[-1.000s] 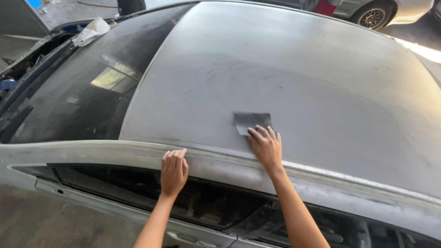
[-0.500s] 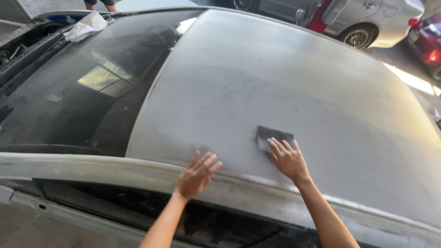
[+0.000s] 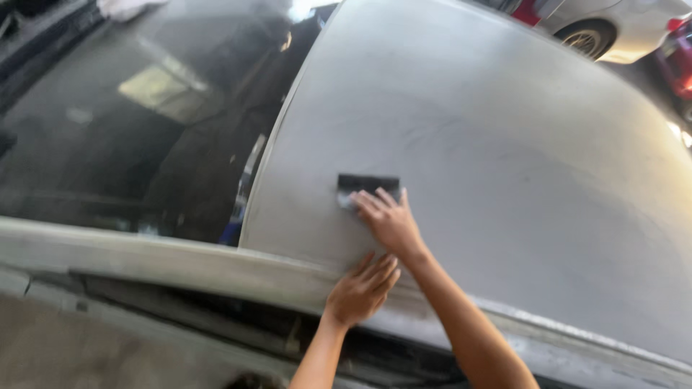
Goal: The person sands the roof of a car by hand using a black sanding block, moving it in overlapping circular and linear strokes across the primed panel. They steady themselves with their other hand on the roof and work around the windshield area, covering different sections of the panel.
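A dull grey sanded car roof fills most of the view. On it lies a small dark rectangular sanding pad, and my right hand presses flat on its near edge with fingers spread. My left hand rests flat on the roof's near edge, just above the door frame, fingers together and holding nothing. The two hands lie close together, the left just below the right wrist.
The dusty windscreen slopes away at left, with a white cloth at its far end. A silver car's wheel and a red car stand beyond the roof at top right.
My right hand has slid the pad left along the roof, closer to the windscreen edge. My left hand has shifted along the roof edge and now sits right under the right wrist. The view has moved closer.
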`<state>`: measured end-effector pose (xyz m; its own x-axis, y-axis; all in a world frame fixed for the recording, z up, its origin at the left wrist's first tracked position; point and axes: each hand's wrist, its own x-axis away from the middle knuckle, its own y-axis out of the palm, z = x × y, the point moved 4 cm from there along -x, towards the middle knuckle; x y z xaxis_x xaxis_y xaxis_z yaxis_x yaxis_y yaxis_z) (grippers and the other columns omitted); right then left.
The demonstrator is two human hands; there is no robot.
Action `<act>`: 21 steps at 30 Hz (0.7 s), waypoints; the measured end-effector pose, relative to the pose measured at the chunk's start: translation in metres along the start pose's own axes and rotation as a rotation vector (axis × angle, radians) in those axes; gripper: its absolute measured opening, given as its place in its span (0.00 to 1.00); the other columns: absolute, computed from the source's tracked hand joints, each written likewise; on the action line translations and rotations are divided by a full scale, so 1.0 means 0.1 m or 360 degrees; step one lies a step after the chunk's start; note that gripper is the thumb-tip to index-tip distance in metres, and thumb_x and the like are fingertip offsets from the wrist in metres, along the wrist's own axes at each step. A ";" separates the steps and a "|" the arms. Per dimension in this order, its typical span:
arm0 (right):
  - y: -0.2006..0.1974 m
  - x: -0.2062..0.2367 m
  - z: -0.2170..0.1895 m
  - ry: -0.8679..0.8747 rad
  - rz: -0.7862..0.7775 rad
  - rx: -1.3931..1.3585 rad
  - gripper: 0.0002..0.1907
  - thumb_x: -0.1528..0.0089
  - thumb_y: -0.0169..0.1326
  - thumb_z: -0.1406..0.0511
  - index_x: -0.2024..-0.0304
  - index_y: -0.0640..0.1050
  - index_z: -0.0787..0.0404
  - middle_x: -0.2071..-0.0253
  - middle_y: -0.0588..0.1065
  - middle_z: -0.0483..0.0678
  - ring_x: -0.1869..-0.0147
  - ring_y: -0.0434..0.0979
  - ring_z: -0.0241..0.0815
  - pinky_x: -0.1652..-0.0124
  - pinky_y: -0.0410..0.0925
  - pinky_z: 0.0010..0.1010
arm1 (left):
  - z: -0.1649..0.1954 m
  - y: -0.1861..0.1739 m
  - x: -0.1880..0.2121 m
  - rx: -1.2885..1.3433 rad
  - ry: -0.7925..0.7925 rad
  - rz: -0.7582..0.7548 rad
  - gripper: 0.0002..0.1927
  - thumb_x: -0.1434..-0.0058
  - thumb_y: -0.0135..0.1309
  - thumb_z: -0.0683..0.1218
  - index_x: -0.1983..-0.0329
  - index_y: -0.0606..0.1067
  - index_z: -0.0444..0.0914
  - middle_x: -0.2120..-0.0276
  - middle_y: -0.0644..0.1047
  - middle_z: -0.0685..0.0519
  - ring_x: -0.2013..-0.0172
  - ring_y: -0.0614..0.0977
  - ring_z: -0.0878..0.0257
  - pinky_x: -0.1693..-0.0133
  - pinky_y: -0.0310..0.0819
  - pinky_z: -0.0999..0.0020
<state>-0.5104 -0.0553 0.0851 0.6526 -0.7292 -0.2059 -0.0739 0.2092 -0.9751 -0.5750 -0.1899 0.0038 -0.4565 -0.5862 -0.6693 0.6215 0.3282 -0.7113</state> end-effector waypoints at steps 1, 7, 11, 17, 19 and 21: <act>-0.06 0.10 0.04 -0.0014 0.0045 -0.0091 0.24 0.31 0.47 0.59 0.31 0.69 0.50 0.33 0.73 0.46 0.32 0.71 0.55 0.36 0.58 0.65 | 0.01 0.03 0.03 -0.0009 0.0045 -0.0031 0.24 0.36 0.55 0.46 0.38 0.71 0.35 0.35 0.71 0.44 0.30 0.68 0.51 0.29 0.57 0.47; -0.22 1.00 0.43 0.0145 0.0167 -0.0005 0.15 0.26 0.51 0.67 0.38 0.79 0.50 0.34 0.75 0.49 0.31 0.72 0.59 0.34 0.57 0.72 | -0.02 0.12 0.22 -0.0155 -0.0005 0.0039 0.22 0.31 0.56 0.47 0.35 0.72 0.36 0.34 0.70 0.48 0.30 0.67 0.53 0.26 0.56 0.48; -0.13 1.34 0.57 0.0186 0.0069 0.0020 0.19 0.27 0.53 0.67 0.34 0.80 0.47 0.31 0.72 0.55 0.29 0.65 0.70 0.41 0.50 0.80 | -0.09 0.25 0.32 -0.0262 0.0015 -0.0022 0.26 0.28 0.55 0.49 0.29 0.68 0.37 0.30 0.67 0.48 0.27 0.62 0.54 0.24 0.48 0.50; -0.14 1.83 0.54 0.0415 0.0398 -0.0288 0.20 0.26 0.50 0.73 0.33 0.78 0.51 0.28 0.73 0.52 0.24 0.67 0.66 0.29 0.53 0.70 | -0.03 0.22 0.37 -0.0204 0.0034 -0.0075 0.25 0.25 0.51 0.43 0.27 0.65 0.38 0.28 0.67 0.49 0.25 0.62 0.56 0.23 0.46 0.51; -0.12 2.00 0.54 0.0462 0.0548 -0.0261 0.21 0.27 0.50 0.75 0.34 0.79 0.53 0.28 0.73 0.52 0.23 0.66 0.66 0.28 0.55 0.65 | 0.05 0.11 0.35 -0.0208 0.0050 -0.0069 0.24 0.26 0.49 0.41 0.27 0.66 0.38 0.28 0.67 0.49 0.25 0.63 0.55 0.22 0.46 0.51; -0.12 2.20 0.61 0.0498 0.0720 -0.0225 0.23 0.28 0.49 0.77 0.34 0.80 0.56 0.30 0.74 0.52 0.24 0.67 0.64 0.28 0.58 0.59 | 0.10 0.00 0.32 -0.0213 0.0043 -0.0091 0.24 0.28 0.47 0.39 0.28 0.68 0.38 0.28 0.68 0.49 0.25 0.63 0.55 0.22 0.46 0.51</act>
<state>-0.3199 -0.1783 0.0570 0.2793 -0.7501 -0.5995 -0.4085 0.4722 -0.7811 -0.5834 -0.2157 -0.0158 -0.5069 -0.5870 -0.6313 0.5043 0.3920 -0.7694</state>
